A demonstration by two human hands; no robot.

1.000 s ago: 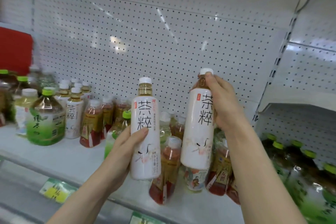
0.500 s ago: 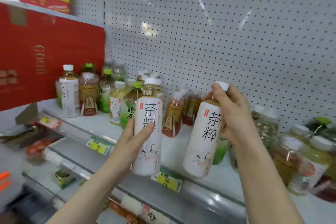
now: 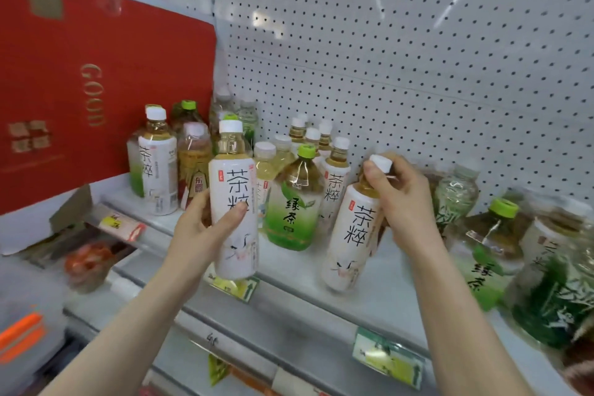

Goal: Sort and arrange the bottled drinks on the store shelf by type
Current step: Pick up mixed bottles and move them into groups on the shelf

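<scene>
My left hand [image 3: 199, 235] grips a white-labelled tea bottle [image 3: 234, 202] around its middle, held upright in front of the shelf. My right hand [image 3: 398, 199] holds a second white-labelled tea bottle [image 3: 352, 235] by its neck and cap, tilted with its base near the white shelf [image 3: 289, 264]. Behind them stand a green-tea bottle with a green cap [image 3: 294, 202], more white-labelled bottles [image 3: 334, 180], one white-labelled bottle at the left [image 3: 159, 167] and a red-labelled bottle [image 3: 194, 167].
A large red carton [image 3: 96, 83] walls off the shelf's left end. Blurred green-label bottles [image 3: 491, 251] crowd the right side. White pegboard [image 3: 401, 58] backs the shelf. Price tags [image 3: 387, 357] hang on the front rail. Lower shelves with packaged goods lie at bottom left.
My view has swung left along the shelf, and both hands have carried their white-labelled bottles with it. The right bottle has dropped closer to the shelf surface.
</scene>
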